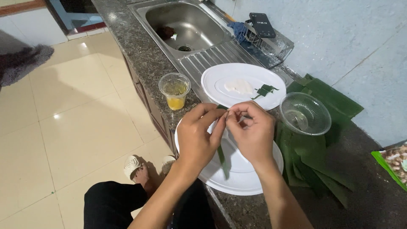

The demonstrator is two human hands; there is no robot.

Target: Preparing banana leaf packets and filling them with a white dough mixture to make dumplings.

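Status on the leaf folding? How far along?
Done: one folded green leaf piece lies on the far white plate beside a white patch. In hand: left hand and right hand pinch a leaf strip over the near plate. Left: a stack of uncut leaves on the counter.

Dark rectangular phone (262, 24), screen lit with pale characters, propped upright against the wall on the wire rack (271, 46) behind the sink. Printed package (392, 163), green-edged with a mottled brown and white picture, lying on the bench (373, 203) at the far right edge, partly cut off.
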